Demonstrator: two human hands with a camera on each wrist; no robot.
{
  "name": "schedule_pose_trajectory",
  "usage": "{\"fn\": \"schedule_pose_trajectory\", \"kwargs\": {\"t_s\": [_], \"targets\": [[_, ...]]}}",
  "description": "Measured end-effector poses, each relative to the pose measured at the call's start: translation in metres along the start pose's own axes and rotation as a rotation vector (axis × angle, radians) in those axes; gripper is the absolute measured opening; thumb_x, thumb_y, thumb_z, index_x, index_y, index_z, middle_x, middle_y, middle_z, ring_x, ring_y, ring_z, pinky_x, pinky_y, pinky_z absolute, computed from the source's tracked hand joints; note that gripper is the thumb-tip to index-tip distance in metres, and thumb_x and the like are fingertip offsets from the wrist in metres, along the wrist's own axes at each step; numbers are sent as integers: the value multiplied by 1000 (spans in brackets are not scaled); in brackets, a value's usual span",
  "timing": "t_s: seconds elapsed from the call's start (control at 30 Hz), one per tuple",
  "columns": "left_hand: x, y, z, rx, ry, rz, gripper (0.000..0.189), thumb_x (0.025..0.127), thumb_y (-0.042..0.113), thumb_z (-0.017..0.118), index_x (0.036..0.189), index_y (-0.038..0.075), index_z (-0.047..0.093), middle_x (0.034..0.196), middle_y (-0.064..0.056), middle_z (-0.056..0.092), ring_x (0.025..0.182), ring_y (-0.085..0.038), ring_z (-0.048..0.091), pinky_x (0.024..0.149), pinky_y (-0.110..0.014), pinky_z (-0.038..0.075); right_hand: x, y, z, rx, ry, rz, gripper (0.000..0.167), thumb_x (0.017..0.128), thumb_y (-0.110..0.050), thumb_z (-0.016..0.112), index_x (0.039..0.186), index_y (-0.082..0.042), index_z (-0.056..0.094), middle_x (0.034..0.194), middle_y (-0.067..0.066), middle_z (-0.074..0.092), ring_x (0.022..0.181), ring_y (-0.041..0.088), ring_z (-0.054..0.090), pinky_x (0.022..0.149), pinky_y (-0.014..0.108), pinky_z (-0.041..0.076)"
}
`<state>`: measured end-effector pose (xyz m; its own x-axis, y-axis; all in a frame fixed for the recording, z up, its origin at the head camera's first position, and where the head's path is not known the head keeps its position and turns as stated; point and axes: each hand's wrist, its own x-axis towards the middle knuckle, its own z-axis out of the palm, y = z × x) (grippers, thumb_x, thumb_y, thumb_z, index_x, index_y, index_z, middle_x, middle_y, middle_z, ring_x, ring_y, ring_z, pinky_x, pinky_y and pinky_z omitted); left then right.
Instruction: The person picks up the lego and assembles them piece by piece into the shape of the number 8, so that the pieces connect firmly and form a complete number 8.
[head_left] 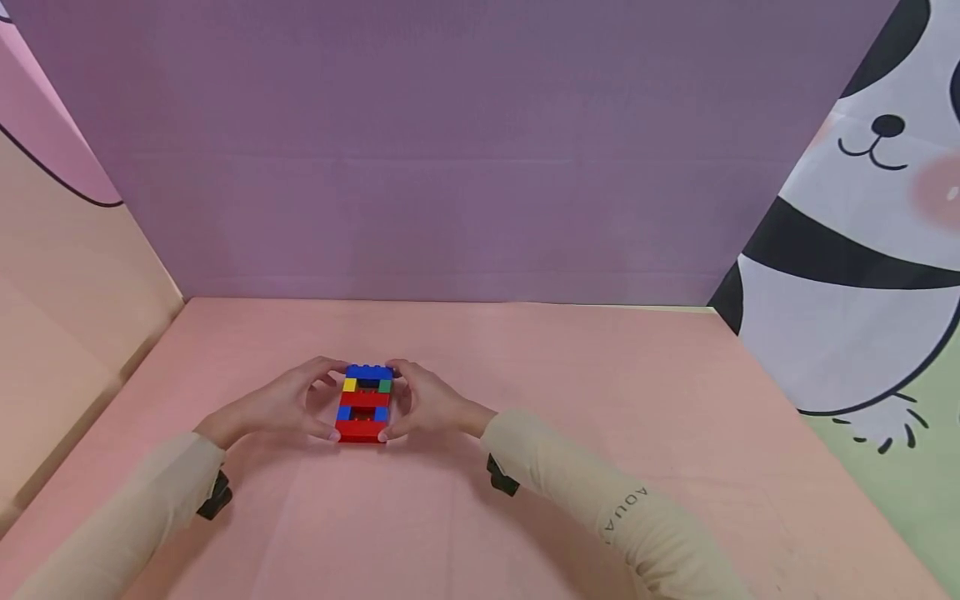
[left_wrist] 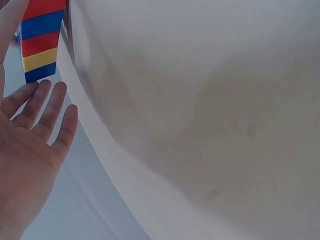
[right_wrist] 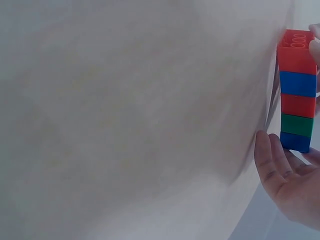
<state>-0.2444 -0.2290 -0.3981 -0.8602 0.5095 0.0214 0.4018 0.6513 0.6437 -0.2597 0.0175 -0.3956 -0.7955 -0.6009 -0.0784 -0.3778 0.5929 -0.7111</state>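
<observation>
A ladder-like stack of toy building bricks (head_left: 364, 399) lies over the pink table between both hands. From its far end it runs blue, then a yellow and a green brick, red, two small blue bricks, and red at the near end. My left hand (head_left: 300, 404) pinches its left side lengthwise, thumb at the near red corner, fingertips at the far blue one. On the right side my right hand (head_left: 427, 404) does the same. The left wrist view has the yellow edge (left_wrist: 40, 59) beside spread fingers; the right wrist view has the green edge (right_wrist: 297, 125) and the red brick's hollow underside.
Pink cloth covers the table (head_left: 585, 433). A purple panel (head_left: 450, 150) rises behind it, with a beige side wall (head_left: 67, 300) on the left and a panda-printed one (head_left: 847, 333) on the right. Dark wrist devices (head_left: 502, 475) sit under the sleeves.
</observation>
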Motion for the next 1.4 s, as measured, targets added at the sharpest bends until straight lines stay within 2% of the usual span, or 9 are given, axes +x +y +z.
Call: {"fn": "schedule_pose_trajectory", "kwargs": {"t_s": [0.23, 0.37, 0.73, 0.97, 1.17, 1.4], "targets": [[1, -2, -1, 2, -3, -12, 91, 60, 43, 82, 135, 17, 36, 135, -7, 43, 120, -29, 44, 91, -55, 44, 2, 1, 0, -79, 6, 7, 94, 64, -37, 81, 140, -18, 29, 137, 3, 43, 126, 21, 41, 103, 44, 37], [1, -2, -1, -2, -8, -6, 91, 61, 43, 81, 135, 15, 36, 135, -8, 43, 119, -29, 45, 91, -55, 43, 2, 2, 0, -89, 2, 4, 92, 65, -37, 81, 139, -19, 30, 136, 3, 45, 126, 21, 42, 102, 43, 38], [3, -10, 1, -55, -49, 9, 89, 66, 37, 79, 137, 10, 32, 132, -13, 45, 119, -33, 45, 95, -53, 41, 4, 3, -1, -64, -27, -18, 94, 66, -34, 81, 141, -13, 28, 141, 4, 40, 127, 21, 41, 103, 36, 38], [4, -12, 2, -87, -66, -7, 89, 68, 37, 78, 138, 8, 31, 131, -14, 45, 120, -33, 43, 96, -54, 40, 6, 7, -2, -33, -39, -17, 95, 67, -33, 80, 142, -11, 27, 142, 4, 40, 123, 20, 44, 99, 31, 43], [3, -13, 1, -115, -87, -12, 87, 69, 36, 77, 137, 7, 32, 131, -14, 44, 121, -34, 40, 98, -56, 37, 7, 7, -2, -3, -44, 2, 89, 69, -31, 79, 141, -12, 29, 141, 4, 41, 115, 20, 48, 96, 32, 45], [4, -16, 2, -144, -99, -22, 88, 70, 35, 77, 139, 9, 29, 134, -14, 41, 123, -35, 37, 98, -57, 36, 6, 7, -3, 12, -50, 15, 87, 70, -31, 78, 140, -14, 31, 140, 3, 42, 115, 20, 48, 96, 33, 45]]}}
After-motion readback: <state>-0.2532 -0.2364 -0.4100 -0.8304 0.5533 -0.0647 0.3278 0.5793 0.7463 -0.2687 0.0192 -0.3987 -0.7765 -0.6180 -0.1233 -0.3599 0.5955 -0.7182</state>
